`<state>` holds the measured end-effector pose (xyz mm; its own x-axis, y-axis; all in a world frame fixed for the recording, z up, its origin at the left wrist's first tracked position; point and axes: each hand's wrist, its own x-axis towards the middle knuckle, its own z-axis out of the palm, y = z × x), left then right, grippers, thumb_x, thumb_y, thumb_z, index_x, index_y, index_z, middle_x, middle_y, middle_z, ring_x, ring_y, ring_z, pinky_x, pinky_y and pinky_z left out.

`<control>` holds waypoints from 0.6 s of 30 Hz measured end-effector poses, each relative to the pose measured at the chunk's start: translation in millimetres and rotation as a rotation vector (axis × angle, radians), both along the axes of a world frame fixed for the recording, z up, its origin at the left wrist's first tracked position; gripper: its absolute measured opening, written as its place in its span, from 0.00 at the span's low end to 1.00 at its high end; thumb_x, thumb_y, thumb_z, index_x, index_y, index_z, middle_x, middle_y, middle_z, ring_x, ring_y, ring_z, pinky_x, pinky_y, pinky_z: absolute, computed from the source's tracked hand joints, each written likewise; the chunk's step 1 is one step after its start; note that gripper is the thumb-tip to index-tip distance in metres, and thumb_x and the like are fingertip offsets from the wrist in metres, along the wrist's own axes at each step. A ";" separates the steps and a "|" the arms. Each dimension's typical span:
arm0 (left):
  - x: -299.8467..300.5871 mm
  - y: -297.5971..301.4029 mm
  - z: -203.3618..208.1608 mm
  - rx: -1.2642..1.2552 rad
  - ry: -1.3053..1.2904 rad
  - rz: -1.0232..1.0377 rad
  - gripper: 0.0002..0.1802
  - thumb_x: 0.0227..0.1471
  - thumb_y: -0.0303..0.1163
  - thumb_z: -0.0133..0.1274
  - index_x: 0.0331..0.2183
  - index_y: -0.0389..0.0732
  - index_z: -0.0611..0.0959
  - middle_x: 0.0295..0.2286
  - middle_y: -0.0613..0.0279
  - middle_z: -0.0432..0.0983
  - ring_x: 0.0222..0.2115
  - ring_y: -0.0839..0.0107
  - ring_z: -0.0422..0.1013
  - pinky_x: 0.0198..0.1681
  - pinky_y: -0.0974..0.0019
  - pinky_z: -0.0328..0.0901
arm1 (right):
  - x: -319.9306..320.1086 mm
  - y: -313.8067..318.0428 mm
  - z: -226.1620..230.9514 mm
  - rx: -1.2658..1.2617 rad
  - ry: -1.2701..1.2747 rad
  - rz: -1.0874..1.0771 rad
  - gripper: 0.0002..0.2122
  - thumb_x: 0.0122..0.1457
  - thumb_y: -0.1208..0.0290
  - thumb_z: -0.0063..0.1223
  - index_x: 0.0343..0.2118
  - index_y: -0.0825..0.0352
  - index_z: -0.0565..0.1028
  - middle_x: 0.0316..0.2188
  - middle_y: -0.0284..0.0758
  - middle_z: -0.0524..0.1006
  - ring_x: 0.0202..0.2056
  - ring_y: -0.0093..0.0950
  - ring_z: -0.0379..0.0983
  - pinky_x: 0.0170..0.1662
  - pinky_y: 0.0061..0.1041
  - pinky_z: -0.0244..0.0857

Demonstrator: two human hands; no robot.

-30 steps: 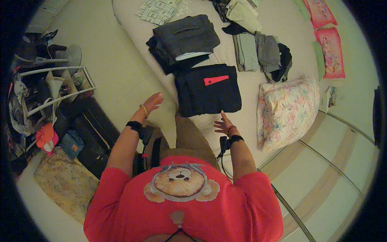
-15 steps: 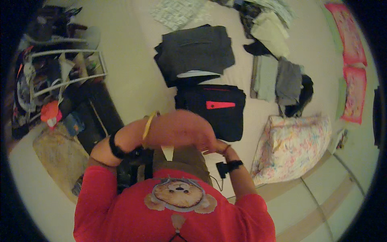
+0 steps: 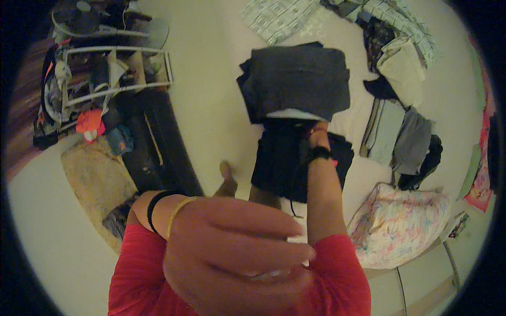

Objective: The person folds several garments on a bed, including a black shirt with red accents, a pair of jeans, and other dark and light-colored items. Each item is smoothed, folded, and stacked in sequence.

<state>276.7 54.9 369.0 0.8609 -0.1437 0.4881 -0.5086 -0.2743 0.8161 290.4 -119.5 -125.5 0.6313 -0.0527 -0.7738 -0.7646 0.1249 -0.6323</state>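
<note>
My left hand [image 3: 240, 253] is raised close to the camera and looms large, its fingers stretched to the right with gaps between them. A yellow bangle and a black band circle that wrist. Farther forward, my right hand [image 3: 319, 132] rests at the far edge of a black folded garment [image 3: 279, 168], just short of the dark grey folded clothes [image 3: 295, 76]. Its fingers are mostly hidden, so their grip does not show. Beside the right wrist, which wears a black strap, a bit of the garment's red patch peeks out.
To the right lie light and grey folded clothes [image 3: 414, 142] and a flowered pillow [image 3: 403, 226]. A black suitcase [image 3: 153, 147] and a white-framed rack [image 3: 118, 76] stand at left. Patterned cloth [image 3: 279, 18] lies at the far side.
My left hand has risen toward the camera. The right hand has reached forward over the black garment to its far edge, covering most of the red patch. The whole view has shifted.
</note>
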 end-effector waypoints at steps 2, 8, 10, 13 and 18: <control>10.4 23.2 -37.2 0.585 0.233 -0.165 0.14 0.45 0.33 0.47 0.37 0.42 0.75 0.38 0.57 0.71 0.40 0.62 0.68 0.39 0.59 0.64 | -3.1 -3.0 2.0 0.319 0.046 -0.314 0.11 0.55 0.59 0.39 0.24 0.57 0.71 0.19 0.30 0.69 0.19 0.25 0.61 0.20 0.29 0.56; 105.3 43.8 -271.5 0.883 0.471 0.074 0.34 0.47 0.55 0.46 0.55 0.55 0.63 0.51 0.47 0.61 0.53 0.51 0.55 0.54 0.52 0.52 | 12.9 9.4 49.3 0.925 0.198 -0.565 0.20 0.56 0.56 0.40 0.45 0.64 0.69 0.45 0.35 0.71 0.45 0.33 0.68 0.44 0.38 0.64; 118.5 62.7 -309.9 0.819 0.590 0.103 0.35 0.48 0.55 0.46 0.56 0.55 0.61 0.50 0.46 0.61 0.52 0.51 0.57 0.54 0.56 0.54 | 27.2 25.2 58.2 1.048 0.130 -0.530 0.22 0.58 0.58 0.38 0.53 0.64 0.64 0.53 0.36 0.64 0.53 0.36 0.60 0.58 0.35 0.50; 141.1 100.1 -332.8 0.539 0.724 0.089 0.32 0.52 0.51 0.44 0.56 0.52 0.60 0.49 0.45 0.61 0.50 0.53 0.60 0.53 0.63 0.55 | 50.8 50.7 59.0 1.015 0.147 -0.580 0.22 0.58 0.57 0.38 0.53 0.63 0.63 0.54 0.36 0.64 0.53 0.36 0.60 0.58 0.35 0.50; 138.1 115.8 -345.6 0.366 0.750 0.059 0.28 0.54 0.47 0.43 0.55 0.52 0.63 0.51 0.48 0.61 0.51 0.54 0.58 0.54 0.61 0.53 | 77.2 83.2 50.5 1.025 0.112 -0.581 0.23 0.58 0.56 0.39 0.54 0.63 0.62 0.54 0.36 0.63 0.54 0.35 0.58 0.59 0.35 0.49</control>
<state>414.8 170.7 23.4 0.9500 -0.1263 -0.2856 0.1571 -0.5972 0.7866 367.6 -36.3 -75.1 0.6436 0.3676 -0.6713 -0.4704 0.8819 0.0320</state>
